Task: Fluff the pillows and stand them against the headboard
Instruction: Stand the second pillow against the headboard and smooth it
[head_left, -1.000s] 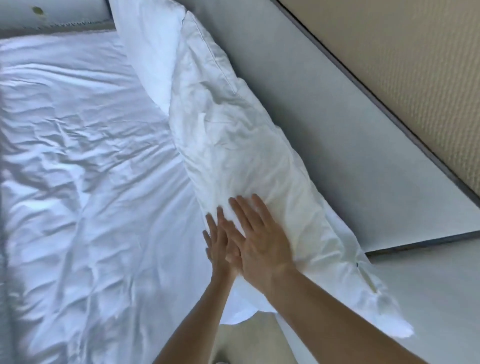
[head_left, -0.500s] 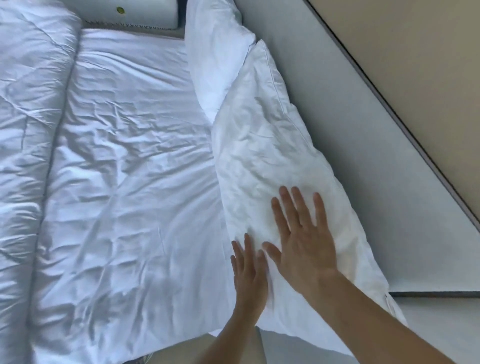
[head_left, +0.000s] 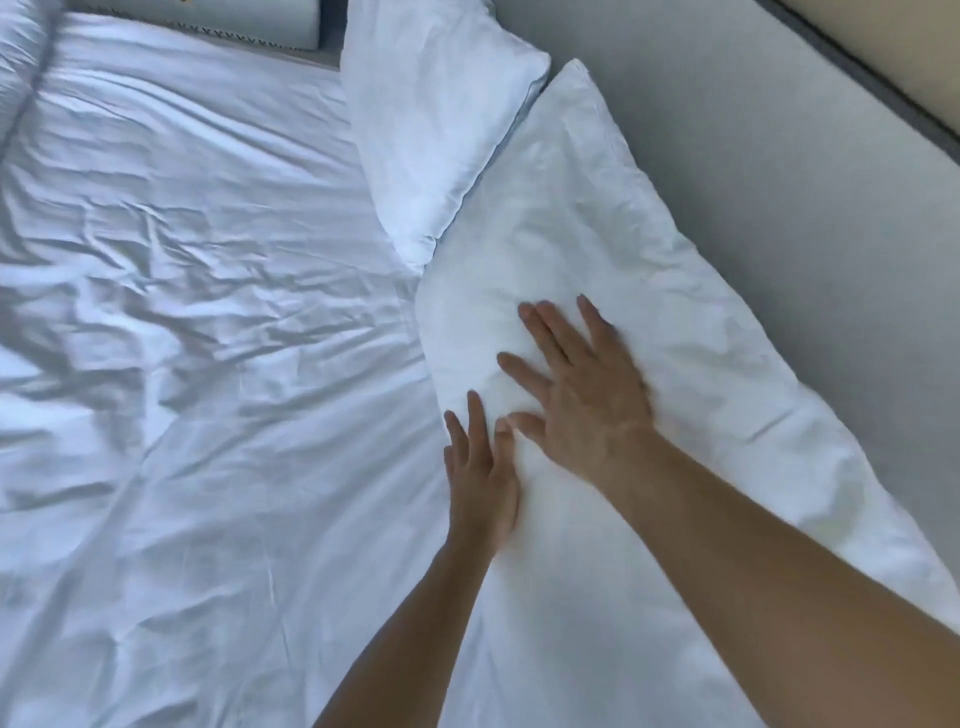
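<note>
Landmark = near pillow (head_left: 613, 291), white, leaning on grey headboard (head_left: 779, 171) w/ its lower edge on the wrinkled white sheet (head_left: 197, 364). L hand (head_left: 480, 470) flat at pillow's lower-left edge, fingers straight & close together, gripping nothing. R hand (head_left: 582, 387) palm-down on pillow's front, fingers spread, pressing, no pinch. Far pillow (head_left: 431, 119) up-left of it, corners touching. No readable writing.

Near pillow (head_left: 623, 291): white, creased, soft; it leans against the grey headboard (head_left: 779, 156), its long edge on the bed; far pillow (head_left: 436, 124): white, smoother, plumper; it leans on the headboard too, its near corner tucked just behind the near pillow's upper end, touching it.
</note>
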